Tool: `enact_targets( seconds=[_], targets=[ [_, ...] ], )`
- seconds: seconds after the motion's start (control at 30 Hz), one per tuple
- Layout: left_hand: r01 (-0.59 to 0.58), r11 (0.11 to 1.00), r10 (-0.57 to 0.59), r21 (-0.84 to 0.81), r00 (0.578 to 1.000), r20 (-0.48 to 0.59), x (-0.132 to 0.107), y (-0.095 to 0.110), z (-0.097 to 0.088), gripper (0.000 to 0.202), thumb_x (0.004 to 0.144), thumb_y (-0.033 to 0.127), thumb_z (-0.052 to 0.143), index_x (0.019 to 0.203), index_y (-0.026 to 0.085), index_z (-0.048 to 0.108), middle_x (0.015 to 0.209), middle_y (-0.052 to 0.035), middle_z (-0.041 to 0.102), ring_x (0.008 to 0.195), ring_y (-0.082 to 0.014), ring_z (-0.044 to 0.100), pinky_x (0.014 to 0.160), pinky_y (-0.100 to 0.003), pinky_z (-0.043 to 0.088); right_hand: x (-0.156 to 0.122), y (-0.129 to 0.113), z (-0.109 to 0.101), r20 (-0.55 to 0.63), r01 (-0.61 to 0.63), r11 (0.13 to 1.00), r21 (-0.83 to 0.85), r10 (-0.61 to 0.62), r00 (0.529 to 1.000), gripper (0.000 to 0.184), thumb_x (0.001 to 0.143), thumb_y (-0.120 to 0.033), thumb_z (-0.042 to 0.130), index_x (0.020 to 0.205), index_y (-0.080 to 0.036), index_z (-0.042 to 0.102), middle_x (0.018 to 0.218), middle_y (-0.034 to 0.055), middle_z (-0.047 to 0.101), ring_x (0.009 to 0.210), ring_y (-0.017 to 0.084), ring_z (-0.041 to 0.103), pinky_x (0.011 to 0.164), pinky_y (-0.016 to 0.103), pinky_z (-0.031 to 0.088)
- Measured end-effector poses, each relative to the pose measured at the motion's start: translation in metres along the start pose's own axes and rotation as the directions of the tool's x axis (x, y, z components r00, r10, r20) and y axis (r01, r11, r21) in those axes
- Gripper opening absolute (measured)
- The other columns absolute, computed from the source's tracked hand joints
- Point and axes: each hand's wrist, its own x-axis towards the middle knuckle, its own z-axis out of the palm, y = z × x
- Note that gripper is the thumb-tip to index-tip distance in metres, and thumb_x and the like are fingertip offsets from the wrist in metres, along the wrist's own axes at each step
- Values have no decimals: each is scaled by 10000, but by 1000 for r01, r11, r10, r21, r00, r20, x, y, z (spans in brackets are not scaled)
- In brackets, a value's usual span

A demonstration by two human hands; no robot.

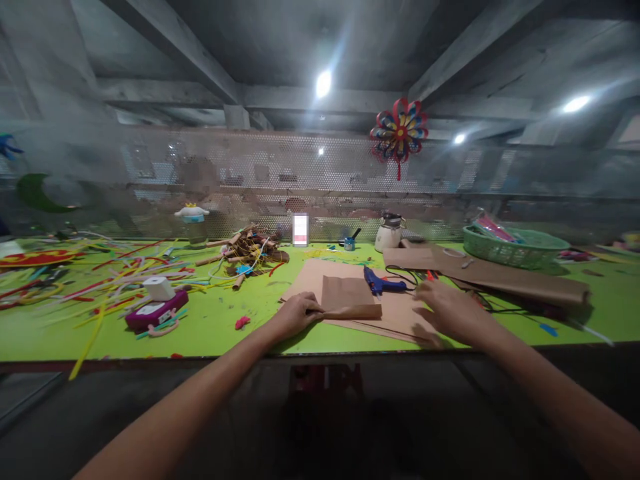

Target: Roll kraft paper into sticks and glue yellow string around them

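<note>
My left hand (302, 313) is closed on the lower left corner of a folded piece of brown kraft paper (350, 295), thumb and fingers pressed at its edge. This piece lies on larger brown paper sheets (307, 279). Over the right side of the sheets is my right hand (450, 310), blurred by motion, its fingers apart and nothing visible in them. A blue hot glue gun (383, 283) rests between the hands, its dark cord curving to the right. A small red-orange item (431, 275) shows just beyond my right fingers.
A rolled length of brown paper (520, 283) and a green basket (515, 247) are at right. Left are a purple power strip (156, 310), scattered coloured strips (100, 283) and a pile of brown scraps (253, 250). A phone (301, 230) and a white jar (389, 235) stand behind.
</note>
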Motion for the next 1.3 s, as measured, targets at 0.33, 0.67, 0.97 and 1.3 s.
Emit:
enact_targets(
  seconds=[0.33,0.67,0.97,1.3],
  targets=[
    [22,999,-23,24,999,39,-2,11,-5,342,855,407,457,890,163,694,819,-67,582,762,-143,522,680,-224,380,35,-85,100,-86,259,959,112,-250,964,162,853,-183,467,851,-147,626,869,98,574,891,218,475,785,332,398],
    [14,998,-16,54,999,41,-2,15,-5,371,873,419,408,883,148,661,856,-75,546,788,-154,504,709,-246,380,43,-63,101,-92,281,921,269,-266,960,245,882,-270,461,807,-156,664,782,63,554,749,163,503,665,271,395],
    [34,998,-41,59,993,112,5,12,-10,313,860,385,426,852,154,637,839,-64,538,781,-158,502,704,-242,382,44,-61,103,-92,226,962,155,-213,973,316,876,-326,456,733,-166,688,762,73,568,787,190,495,688,299,381],
    [136,989,-143,52,977,156,9,8,-14,202,781,277,487,806,173,658,800,-46,586,693,-151,515,611,-235,380,45,-56,100,-2,209,969,134,-211,978,268,901,-322,360,791,-173,554,765,46,588,700,167,517,584,257,320]
  ],
)
